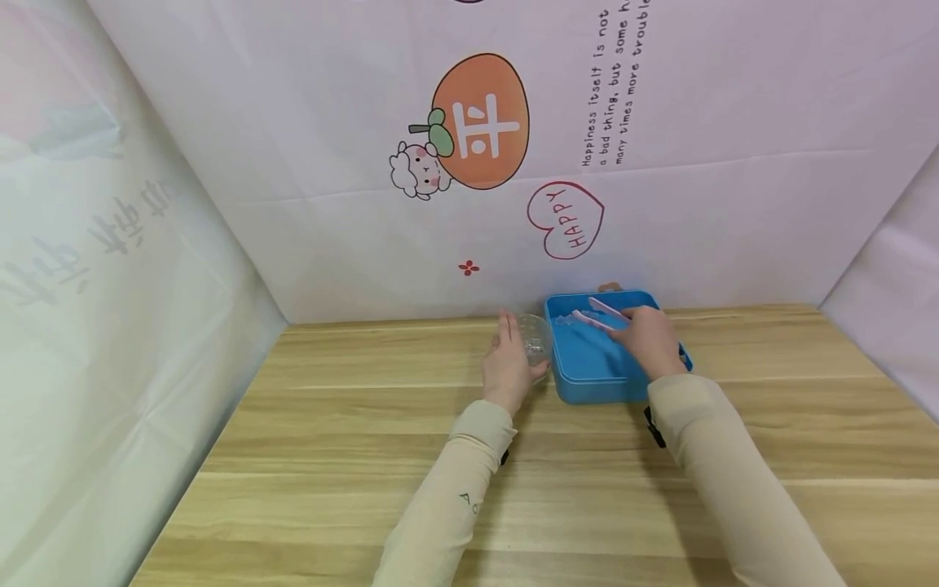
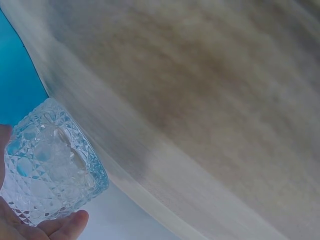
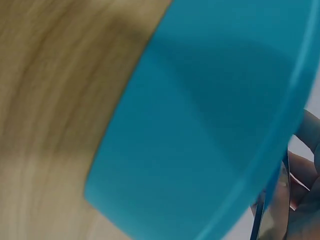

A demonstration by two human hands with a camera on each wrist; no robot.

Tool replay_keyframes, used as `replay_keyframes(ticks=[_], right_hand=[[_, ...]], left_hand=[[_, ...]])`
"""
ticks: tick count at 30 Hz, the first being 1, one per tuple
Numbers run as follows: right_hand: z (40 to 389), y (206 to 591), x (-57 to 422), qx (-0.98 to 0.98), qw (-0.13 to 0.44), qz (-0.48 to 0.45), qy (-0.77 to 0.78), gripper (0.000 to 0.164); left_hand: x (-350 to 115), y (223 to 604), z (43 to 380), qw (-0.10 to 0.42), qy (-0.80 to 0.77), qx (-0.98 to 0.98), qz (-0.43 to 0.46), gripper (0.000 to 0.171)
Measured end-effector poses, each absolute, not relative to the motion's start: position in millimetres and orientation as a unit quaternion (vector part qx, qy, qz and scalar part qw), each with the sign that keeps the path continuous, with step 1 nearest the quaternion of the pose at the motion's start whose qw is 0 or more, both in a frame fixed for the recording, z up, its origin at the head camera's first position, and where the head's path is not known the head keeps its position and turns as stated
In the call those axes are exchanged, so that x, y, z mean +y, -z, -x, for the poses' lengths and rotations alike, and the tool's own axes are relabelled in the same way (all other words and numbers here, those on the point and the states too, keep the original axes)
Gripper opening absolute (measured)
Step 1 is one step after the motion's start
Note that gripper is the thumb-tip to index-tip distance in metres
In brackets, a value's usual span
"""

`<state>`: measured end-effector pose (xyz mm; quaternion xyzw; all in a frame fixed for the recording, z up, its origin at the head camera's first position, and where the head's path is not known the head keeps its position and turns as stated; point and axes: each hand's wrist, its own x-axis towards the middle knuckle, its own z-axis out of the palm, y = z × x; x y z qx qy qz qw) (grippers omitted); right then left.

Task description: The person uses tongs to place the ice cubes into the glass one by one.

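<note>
My left hand (image 1: pixel 508 367) grips a clear, diamond-patterned glass (image 1: pixel 535 336), its fingers along the left side and the thumb at the near side. In the left wrist view the cut surface of the glass (image 2: pixel 55 165) shows between fingers and thumb. A blue open box (image 1: pixel 601 391) stands right beside the glass. Over the box, my right hand (image 1: pixel 649 338) pinches pink tongs (image 1: pixel 592 322), whose two tips point left and stand apart. Near those tips, small clear pieces (image 1: pixel 565 319) lie in the far left part of the box.
The wooden table (image 1: pixel 352 456) ends at a white printed cloth (image 1: pixel 352 244) behind the box and glass. Another cloth (image 1: pixel 110 367) hangs along the left side. A dark clip-like part (image 1: pixel 684 357) sits at the box's right side.
</note>
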<state>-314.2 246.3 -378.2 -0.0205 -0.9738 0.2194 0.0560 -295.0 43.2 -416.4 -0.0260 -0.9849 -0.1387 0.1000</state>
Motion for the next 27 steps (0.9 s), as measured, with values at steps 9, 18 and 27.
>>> replay_keyframes(ticks=[9, 18, 27], right_hand=[[318, 390, 253, -0.972, 0.058, 0.041, -0.223, 0.048], [322, 398, 254, -0.975, 0.045, 0.047, -0.211, 0.048], [324, 401, 253, -0.977, 0.036, 0.053, -0.204, 0.049]], left_hand=[[44, 415, 295, 0.099, 0.121, -0.987, 0.024, 0.103], [44, 416, 296, 0.091, 0.13, -0.987, 0.025, 0.103], [43, 418, 297, 0.096, 0.125, -0.987, 0.023, 0.103]])
